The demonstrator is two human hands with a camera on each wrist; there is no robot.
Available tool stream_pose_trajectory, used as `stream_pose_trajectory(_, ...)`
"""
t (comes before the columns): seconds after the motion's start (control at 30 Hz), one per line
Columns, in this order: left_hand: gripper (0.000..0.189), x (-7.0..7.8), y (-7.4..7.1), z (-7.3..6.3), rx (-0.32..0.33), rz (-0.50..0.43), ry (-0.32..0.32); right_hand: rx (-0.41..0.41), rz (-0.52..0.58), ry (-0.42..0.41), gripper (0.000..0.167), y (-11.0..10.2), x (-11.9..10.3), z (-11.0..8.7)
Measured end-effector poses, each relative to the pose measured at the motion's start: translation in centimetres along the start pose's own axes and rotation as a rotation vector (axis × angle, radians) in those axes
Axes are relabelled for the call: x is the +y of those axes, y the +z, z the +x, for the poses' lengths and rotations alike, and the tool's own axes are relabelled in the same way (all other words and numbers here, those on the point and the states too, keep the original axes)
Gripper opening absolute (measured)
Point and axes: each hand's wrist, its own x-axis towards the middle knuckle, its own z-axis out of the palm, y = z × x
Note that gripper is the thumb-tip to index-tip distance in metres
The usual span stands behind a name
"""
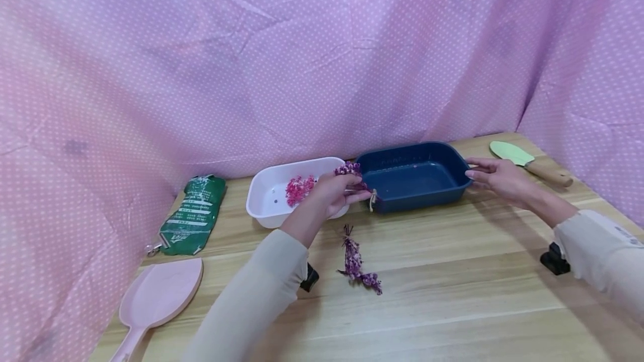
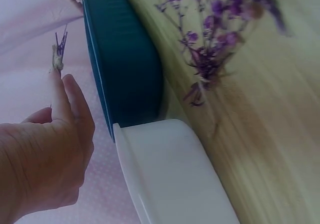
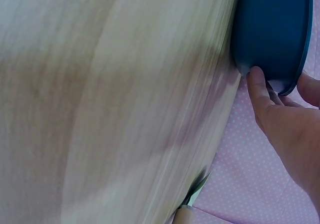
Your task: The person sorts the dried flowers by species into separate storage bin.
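Note:
In the head view my left hand (image 1: 329, 191) pinches a bunch of purple dried flowers (image 1: 348, 168) tied with twine. It is over the seam between a white plastic tub (image 1: 266, 219) and a dark blue plastic tub (image 1: 417, 200). The bound stems (image 2: 58, 58) poke out past the fingertips in the left wrist view. Pink dried flowers (image 1: 299, 190) lie inside the white tub. My right hand (image 1: 503, 180) holds the blue tub's right end, thumb by the rim and fingers on the outer wall (image 3: 272, 33).
Another purple dried bunch (image 1: 354, 258) lies on the wooden table (image 1: 443, 295) before the tubs. A green bag (image 1: 193, 217) and a pink scoop (image 1: 158, 295) lie at left. A green trowel (image 1: 513, 153) with a wooden handle is at far right. Pink dotted cloth (image 1: 302, 60) hangs behind.

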Motion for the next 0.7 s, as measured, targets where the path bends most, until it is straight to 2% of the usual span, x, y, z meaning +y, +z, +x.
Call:
stream_pose_trajectory(0.23, 0.025, 0.6, 1.6, 1.3, 0.003, -0.028, 0.012, -0.005, 0.018, 0.007, 0.059, 0.0, 0.0, 0.2)
stream_pose_trajectory(0.37, 0.032, 0.8, 2.2, 2.1, 0.014, -0.079, 0.024, -0.004, 0.002, 0.015, 0.059, 0.0, 0.0, 0.3)
stream_pose_trajectory(0.5, 0.037, 1.0, 2.7, 2.9, -0.004, -0.123, 0.036, -0.005, -0.005, 0.019, 0.059, -0.1, -0.1, 0.3)
stream_pose_trajectory(0.7, 0.046, 1.0, 2.9, 3.1, -0.075, -0.029, -0.008, 0.007, -0.005, 0.017, 0.058, -0.2, 0.3, 0.6)
